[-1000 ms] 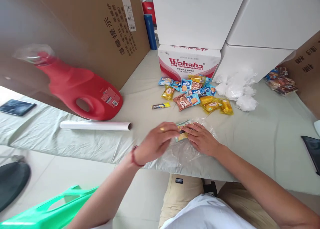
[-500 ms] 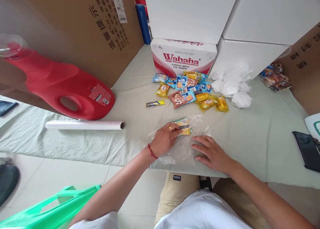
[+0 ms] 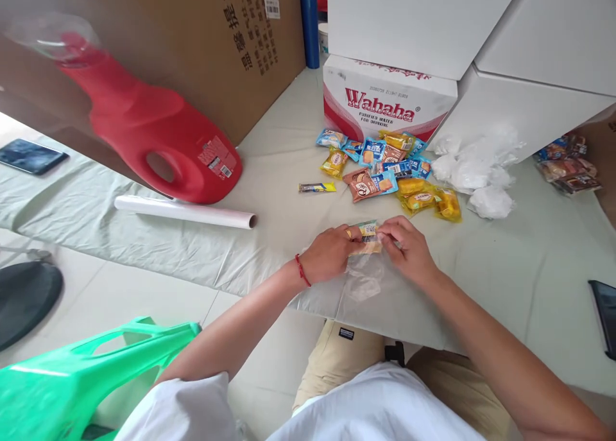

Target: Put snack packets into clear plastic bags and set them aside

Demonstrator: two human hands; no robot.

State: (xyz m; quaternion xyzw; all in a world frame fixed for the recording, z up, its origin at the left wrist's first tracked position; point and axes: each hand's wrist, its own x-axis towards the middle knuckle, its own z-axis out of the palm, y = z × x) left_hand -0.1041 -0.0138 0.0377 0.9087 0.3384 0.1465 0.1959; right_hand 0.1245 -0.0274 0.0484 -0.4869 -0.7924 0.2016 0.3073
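My left hand, with a red cord at the wrist, is closed on the left part of a few flat yellow and green snack packets near the table's front edge. Clear plastic film lies crumpled under and in front of them. At their right end my right hand pinches the film with thumb and fingertips; exactly what lies between the fingertips is partly hidden. Beyond the hands, a slim yellow-and-dark stick packet lies apart from a pile of wrapped snacks.
Bunched clear plastic sits right of the pile, before white boxes. A Wahaha carton stands behind. To the left are a white film roll and a red jug. Phones lie at both sides; a green stool stands below.
My right hand has gone from spread fingers over the film to a pinch at the packets' right end. The film's right side has been drawn in. The camera view has shifted.
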